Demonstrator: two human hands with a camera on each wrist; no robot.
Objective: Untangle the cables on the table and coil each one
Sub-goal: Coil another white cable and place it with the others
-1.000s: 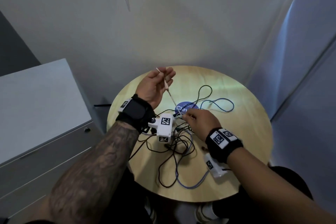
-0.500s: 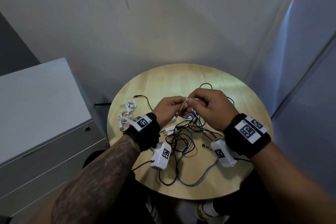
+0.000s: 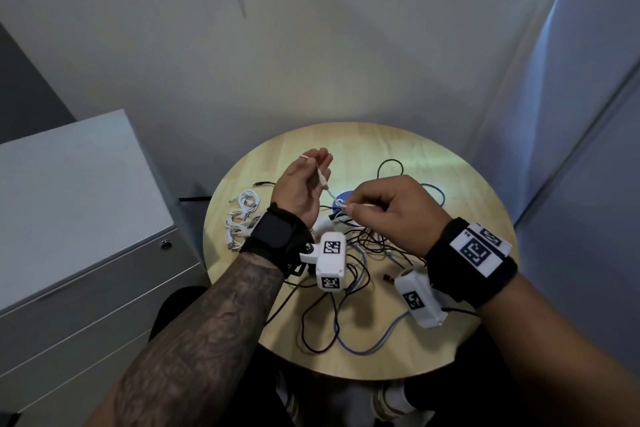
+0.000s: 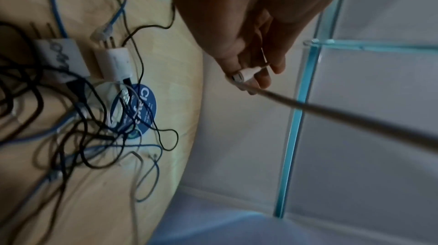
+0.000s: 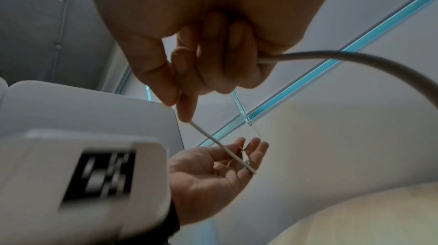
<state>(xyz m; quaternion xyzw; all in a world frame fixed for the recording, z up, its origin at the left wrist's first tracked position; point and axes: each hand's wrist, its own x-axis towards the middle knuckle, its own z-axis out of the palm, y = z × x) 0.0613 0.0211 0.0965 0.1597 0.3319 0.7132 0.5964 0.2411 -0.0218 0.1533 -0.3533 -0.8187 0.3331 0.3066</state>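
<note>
A thin white cable (image 3: 329, 191) stretches between my two hands above the round wooden table (image 3: 398, 142). My left hand (image 3: 313, 166) is raised palm up, the cable looped over its fingers and the white plug (image 4: 246, 74) pinched between them. My right hand (image 3: 348, 208) pinches the same cable (image 5: 208, 136) between thumb and forefinger, and the rest of it leaves the curled fingers to the right. Under both hands lies a tangle of black and blue cables (image 3: 367, 253), also seen as a tangle (image 4: 94, 121) in the left wrist view.
Several coiled white cables (image 3: 242, 215) lie at the table's left edge. A white charger block (image 4: 116, 61) and a blue round sticker (image 4: 135, 108) sit among the tangle. A grey drawer cabinet (image 3: 86, 218) stands to the left, walls close behind and to the right.
Half a second ago both hands were together over the tangle. My left hand has since lifted up and to the left, drawing the white cable taut from my right hand.
</note>
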